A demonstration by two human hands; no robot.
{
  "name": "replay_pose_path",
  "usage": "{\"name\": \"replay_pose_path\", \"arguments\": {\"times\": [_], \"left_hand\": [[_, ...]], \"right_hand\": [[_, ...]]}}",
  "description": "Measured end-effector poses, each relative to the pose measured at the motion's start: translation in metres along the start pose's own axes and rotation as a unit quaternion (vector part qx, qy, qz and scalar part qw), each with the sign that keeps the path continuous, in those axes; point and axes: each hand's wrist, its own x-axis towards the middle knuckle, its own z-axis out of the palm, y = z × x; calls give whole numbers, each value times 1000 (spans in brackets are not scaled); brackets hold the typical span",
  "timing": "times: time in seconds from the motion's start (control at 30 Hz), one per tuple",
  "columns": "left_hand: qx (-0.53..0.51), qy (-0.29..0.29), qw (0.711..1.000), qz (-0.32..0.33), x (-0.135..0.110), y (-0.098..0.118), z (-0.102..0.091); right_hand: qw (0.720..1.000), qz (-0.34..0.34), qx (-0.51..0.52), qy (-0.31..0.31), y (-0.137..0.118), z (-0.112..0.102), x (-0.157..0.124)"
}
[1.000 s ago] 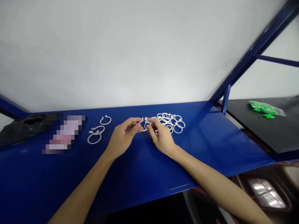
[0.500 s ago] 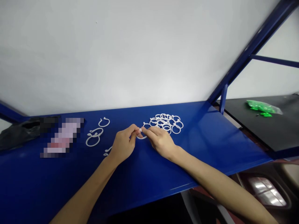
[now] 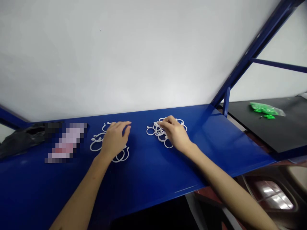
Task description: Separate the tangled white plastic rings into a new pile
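Note:
My left hand [image 3: 115, 137] hovers over the loose white rings on the left, fingers stretched out and thumb apart, with nothing in it. Beside its wrist lie open white plastic rings with small knobbed ends [image 3: 128, 155]. Another white ring [image 3: 96, 146] shows to its left, partly covered by the hand. My right hand [image 3: 177, 132] reaches into the pile of white plastic rings [image 3: 160, 131], thumb and fingers pinched together at a ring there. Its fingers and palm hide part of the pile. One ring [image 3: 150, 131] sits at the pile's left edge.
The rings lie on a blue table [image 3: 148, 179] against a white wall. At the left are a black plastic bag [image 3: 21, 140] and a blurred-out pinkish item [image 3: 68, 140]. A blue frame post [image 3: 240, 67] rises at the right, near a black table with a green-filled bag [image 3: 266, 109].
My hands have come apart. The left hand moved left and opened, and more rings now show beside it. The right hand shifted right onto the pile, which has been disturbed.

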Motion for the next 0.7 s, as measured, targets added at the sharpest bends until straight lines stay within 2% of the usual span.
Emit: {"name": "replay_pose_path", "arguments": {"times": [0.1,0.2,0.37,0.47,0.57,0.7], "left_hand": [[139,-24,989,-46,3,-26,7],[205,-72,973,-74,2,-40,15],[207,-87,972,-65,1,-45,15],[215,-52,973,-65,1,-43,10],[252,-26,962,-99,-1,-43,5],[261,-53,957,-118,-3,-44,4]], "right_hand": [[1000,26,-12,-8,28,-24,-8],[998,58,7,-29,48,-37,-25],[993,95,54,-51,54,-29,-45],[992,95,52,-58,52,-22,-48],[992,100,40,-60,53,-23,-49],[992,110,32,-52,53,-26,-51]]}}
